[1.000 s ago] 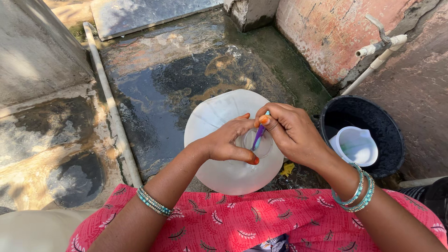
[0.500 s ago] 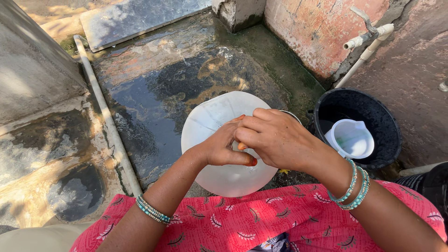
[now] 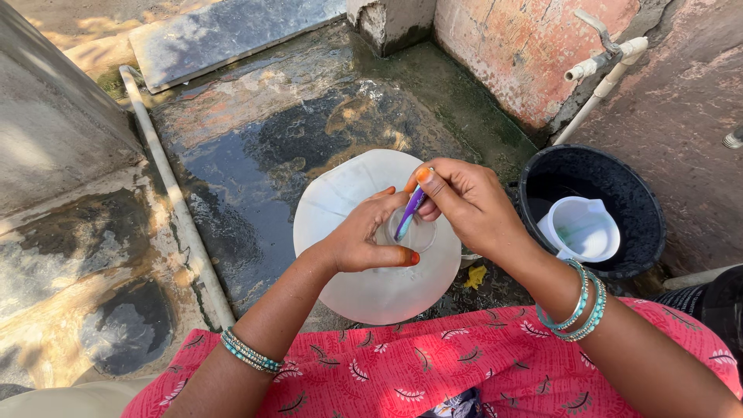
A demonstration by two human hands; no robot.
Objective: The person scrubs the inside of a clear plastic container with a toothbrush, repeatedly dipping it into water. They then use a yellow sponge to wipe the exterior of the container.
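Two hands meet over a white jug point(image 3: 371, 286) at frame centre. Left hand point(image 3: 364, 240) curls closed around the jug's clear mouth point(image 3: 418, 232). Right hand point(image 3: 472, 205) pinches a purple brush point(image 3: 409, 214), its long axis slanting down-left into that mouth. Black bucket point(image 3: 542, 186) sits at right.

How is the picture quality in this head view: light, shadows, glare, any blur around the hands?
Head view: hard sunlight, sharp throughout, no motion blur on the left hand or right hand. The white container is bright, near overexposed. Sky glare sits on the wet slab. The black bucket interior is deep shadow around the white jug. Slight wide-angle bending at the edges.
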